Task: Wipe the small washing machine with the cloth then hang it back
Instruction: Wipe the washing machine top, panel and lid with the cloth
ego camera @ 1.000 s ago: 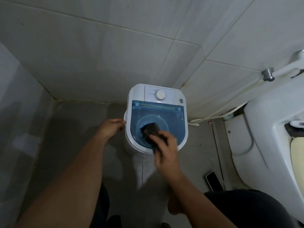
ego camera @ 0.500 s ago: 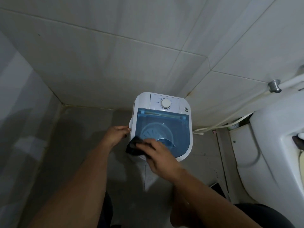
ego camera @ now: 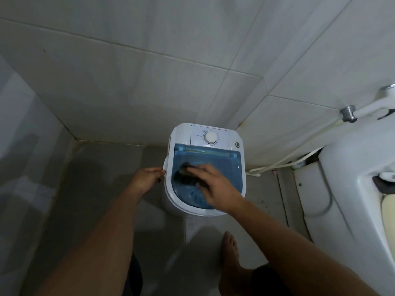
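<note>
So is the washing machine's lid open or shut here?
Shut: the blue lid lies flat across the washing machine, under the cloth.

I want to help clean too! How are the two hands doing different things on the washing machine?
The right hand presses the dark cloth on the blue lid; the left hand has no cloth. The right hand lies on top; the left hand touches the washing machine's white side. Both are bare and touch the machine.
</note>
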The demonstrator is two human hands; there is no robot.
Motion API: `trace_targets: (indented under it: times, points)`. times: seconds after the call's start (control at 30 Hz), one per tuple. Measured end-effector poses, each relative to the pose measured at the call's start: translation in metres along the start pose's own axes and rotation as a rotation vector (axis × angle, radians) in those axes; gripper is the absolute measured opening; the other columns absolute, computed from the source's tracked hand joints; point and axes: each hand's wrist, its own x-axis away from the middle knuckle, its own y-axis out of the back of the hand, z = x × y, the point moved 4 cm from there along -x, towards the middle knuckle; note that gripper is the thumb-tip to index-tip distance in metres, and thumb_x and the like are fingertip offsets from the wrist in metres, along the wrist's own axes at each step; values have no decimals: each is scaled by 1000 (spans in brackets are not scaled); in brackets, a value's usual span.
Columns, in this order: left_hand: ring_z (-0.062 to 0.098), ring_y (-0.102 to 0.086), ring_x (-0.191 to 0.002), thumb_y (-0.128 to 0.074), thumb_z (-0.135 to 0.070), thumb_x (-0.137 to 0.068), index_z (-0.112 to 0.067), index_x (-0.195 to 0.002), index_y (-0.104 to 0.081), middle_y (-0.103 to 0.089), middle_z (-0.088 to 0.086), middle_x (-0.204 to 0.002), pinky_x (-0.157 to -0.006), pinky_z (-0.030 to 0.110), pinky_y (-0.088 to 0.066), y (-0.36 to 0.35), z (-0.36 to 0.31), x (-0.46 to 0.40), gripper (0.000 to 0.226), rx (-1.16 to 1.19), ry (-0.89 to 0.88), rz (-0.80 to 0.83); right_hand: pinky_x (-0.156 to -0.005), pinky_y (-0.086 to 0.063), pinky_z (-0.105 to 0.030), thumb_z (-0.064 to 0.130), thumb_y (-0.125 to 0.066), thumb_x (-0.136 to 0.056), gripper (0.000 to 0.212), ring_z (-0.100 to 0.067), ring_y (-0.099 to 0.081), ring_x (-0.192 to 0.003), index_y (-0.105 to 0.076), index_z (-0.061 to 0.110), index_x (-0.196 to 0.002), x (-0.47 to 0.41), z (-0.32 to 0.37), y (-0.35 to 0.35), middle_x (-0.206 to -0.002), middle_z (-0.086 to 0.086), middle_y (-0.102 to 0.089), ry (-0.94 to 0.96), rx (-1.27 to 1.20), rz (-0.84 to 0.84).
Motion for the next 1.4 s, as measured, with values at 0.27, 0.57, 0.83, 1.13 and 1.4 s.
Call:
trace_targets:
  times: [0.27,0.57,0.83,1.13,1.4]
  points:
    - [24,-65,-108,-65,-16,-94,-6,-129,-66,-70,12,-124,-86,29,-39,-4,-4,5,36,-6,-33,-6,-107,-49,-47,9,-62,-92,53,-25,-53,-119,-53,28,-141,57,-38,7,-135,-6,-50,-663,5,-449]
    - [22,-65,-102,-63,-15,-94,-5,-127,-67,-70,15,-123,-66,21,-41,-7,-7,16,35,30,-5,-5,-108,-46,-30,11,-63,-93,55,-16,-53,-123,-52,29,-144,31,10,-2,-135,0,-53,-276,-143,-274]
    - [20,-65,-94,-43,-23,-99,-4,-121,-69,-71,13,-123,-61,26,-38,-9,-10,23,39,96,89,-12,-94,-52,-48,9,-62,-78,65,-30,-57,-113,-56,32,-139,40,27,-38,-131,-2,-56,-271,115,-154]
    - [21,-61,-97,-29,-27,-102,-18,-94,-70,-68,10,-125,-92,34,-37,-11,-11,25,43,130,108,4,-98,-50,-52,13,-60,-90,52,-31,-56,-116,-58,28,-139,-32,-6,-3,-130,-4,-58,-367,145,-181]
    - [18,-75,-86,-17,-95,-72,-19,-85,-81,-80,2,-91,-81,34,-51,-8,-14,30,101,241,111,156,-86,-50,-46,20,-62,-90,44,-26,-55,-109,-63,35,-131,5,54,-29,-130,0,-58,469,316,475]
